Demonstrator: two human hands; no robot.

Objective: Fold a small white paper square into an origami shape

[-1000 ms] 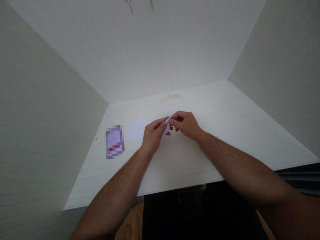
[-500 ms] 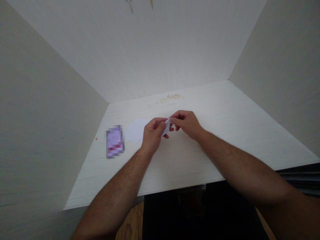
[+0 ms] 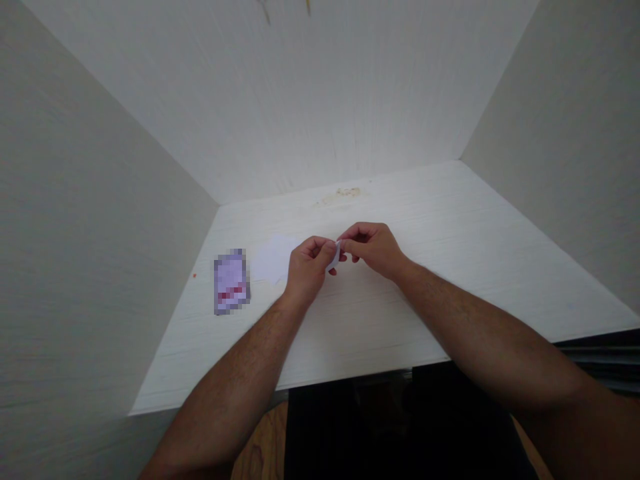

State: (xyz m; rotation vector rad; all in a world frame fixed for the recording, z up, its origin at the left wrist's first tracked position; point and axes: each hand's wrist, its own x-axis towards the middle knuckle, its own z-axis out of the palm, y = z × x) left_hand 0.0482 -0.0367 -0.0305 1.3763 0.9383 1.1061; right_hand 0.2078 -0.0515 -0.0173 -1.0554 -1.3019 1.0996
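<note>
Between my two hands, above the middle of the white table, is a small folded piece of white paper (image 3: 335, 257). My left hand (image 3: 310, 262) is closed on it, thumb on the near face and fingers behind. At its upper tip, the thumb and forefinger of my right hand (image 3: 373, 247) pinch the paper's edge. Much of the paper is hidden by the fingers. Several loose white paper sheets (image 3: 273, 259) lie flat on the table just left of my left hand, partly covered by it.
A purple, pixelated rectangular item (image 3: 231, 281) lies farther left on the table (image 3: 360, 327). White walls stand behind and at both sides. A stained patch (image 3: 347, 192) marks the table's back, and a small red speck (image 3: 195, 275) sits near its left edge.
My left thumb has moved up towards the paper's tip, close to my right fingers. Less of the paper's face shows now. The camera view has shifted slightly.
</note>
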